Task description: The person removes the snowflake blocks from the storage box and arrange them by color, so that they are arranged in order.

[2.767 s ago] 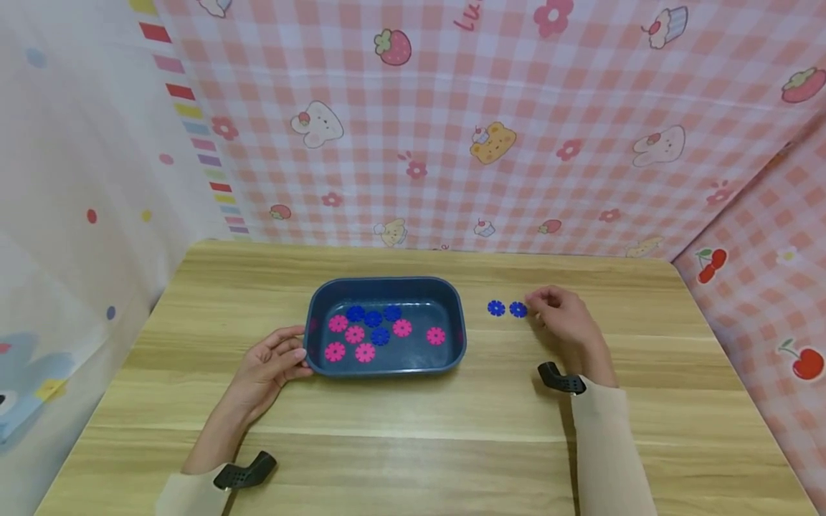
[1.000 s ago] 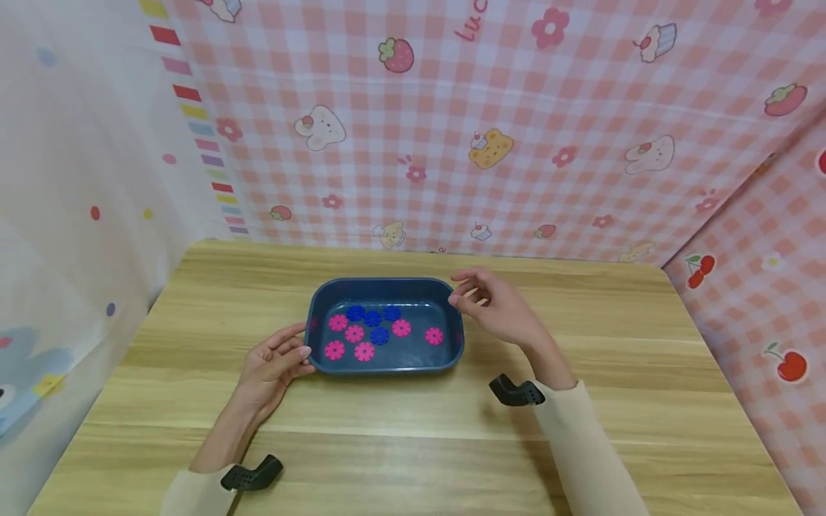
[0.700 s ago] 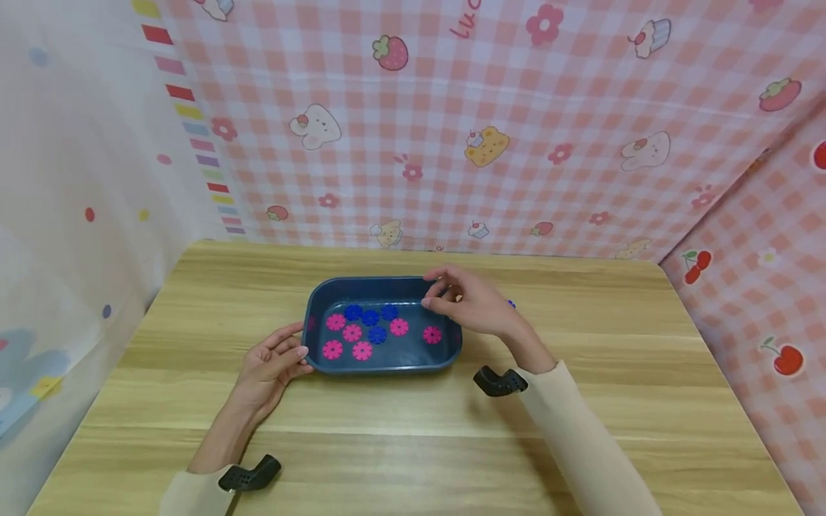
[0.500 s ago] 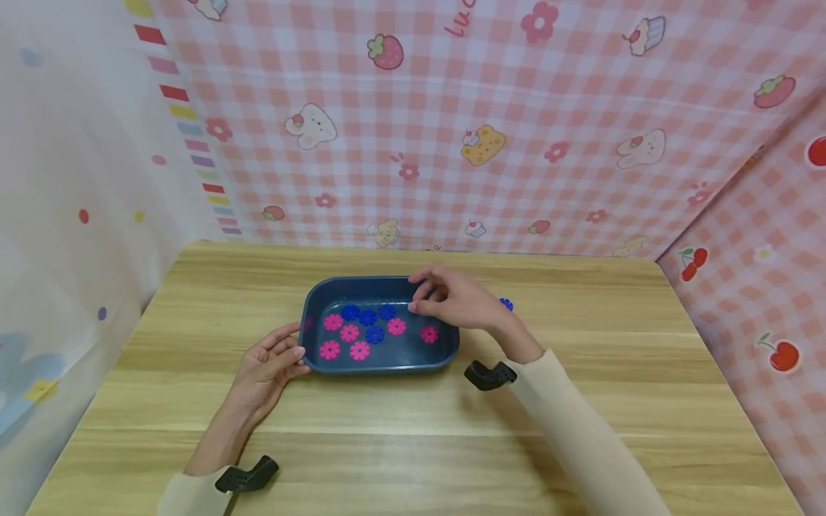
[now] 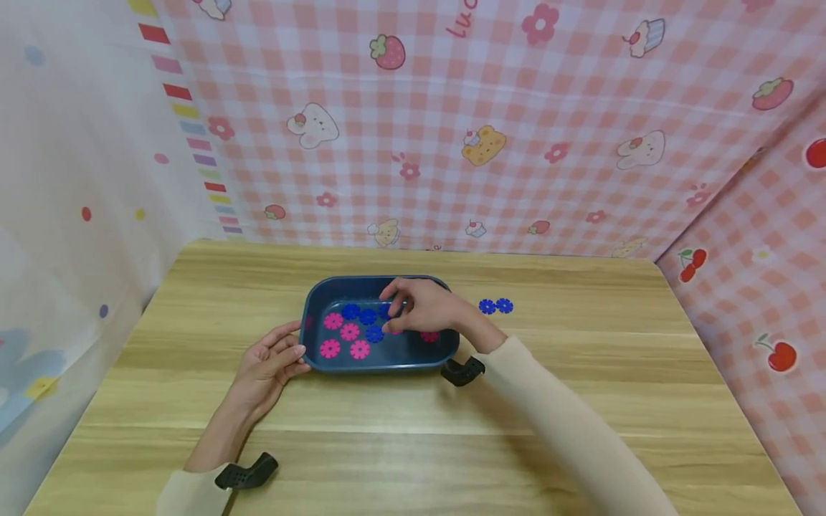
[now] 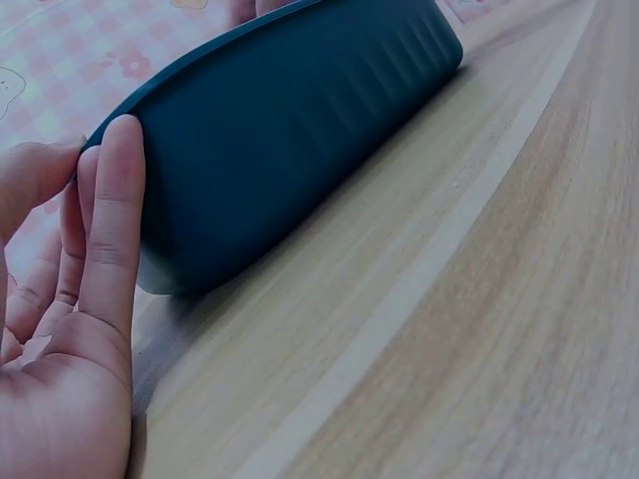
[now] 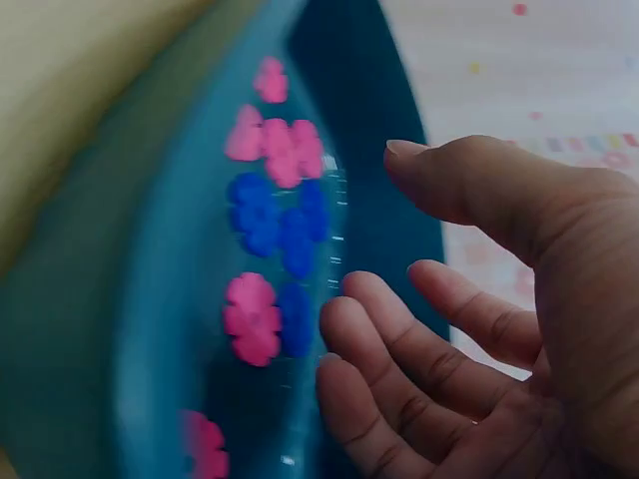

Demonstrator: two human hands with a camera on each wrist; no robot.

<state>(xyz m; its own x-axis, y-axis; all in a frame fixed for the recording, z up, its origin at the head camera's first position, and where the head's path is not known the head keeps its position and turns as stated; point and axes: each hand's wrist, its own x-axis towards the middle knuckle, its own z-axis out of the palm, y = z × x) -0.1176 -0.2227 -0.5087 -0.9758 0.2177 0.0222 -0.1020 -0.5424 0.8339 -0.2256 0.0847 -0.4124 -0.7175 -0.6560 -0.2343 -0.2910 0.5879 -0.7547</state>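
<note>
A dark blue rectangular basin (image 5: 381, 362) stands on the table with several pink snowflake discs (image 5: 350, 332) and several blue snowflake discs (image 5: 368, 317) flat on its floor. My left hand (image 5: 271, 362) holds the basin's left end, thumb and fingers at the rim; in the left wrist view a finger (image 6: 115, 210) lies against the outer wall. Over the basin's right half hovers my right hand (image 5: 422, 307), bent fingers apart from the thumb and nothing between them. It hides part of the discs below. In the right wrist view, its fingertips (image 7: 344, 324) are close over a blue disc.
Right of the basin, two blue snowflake discs (image 5: 495, 307) lie side by side on the wooden table (image 5: 387, 444). A pink checked cloth (image 5: 413, 129) hangs behind the table. Each wrist carries a black camera mount (image 5: 248, 473).
My right hand has left the two blue discs on the table and moved left over the basin. Those two discs now lie closer together. My left hand stays at the basin's left end.
</note>
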